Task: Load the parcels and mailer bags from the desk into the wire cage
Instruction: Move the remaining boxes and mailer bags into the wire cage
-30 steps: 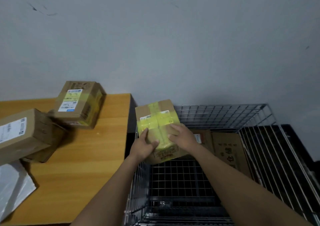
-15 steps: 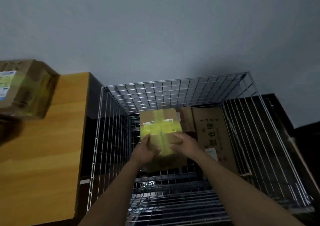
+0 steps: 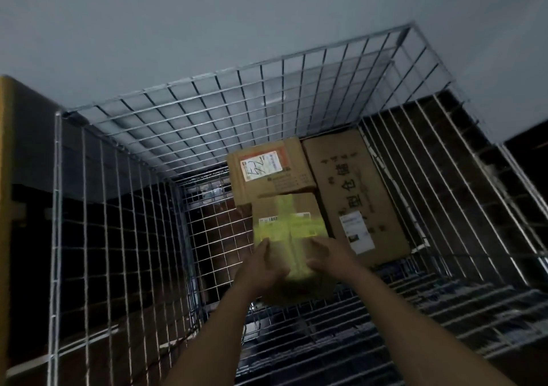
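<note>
From my head camera, looking down into the wire cage, my left hand and right hand were curled around the near end of a cardboard parcel with yellow tape, each gripping 1 side. It hung low inside the cage, just beside 2 boxes lying there: a labelled box behind it and a long printed box to its right. I judged this the placing step; next I needed to lower it onto the mesh floor, then let go.
</note>
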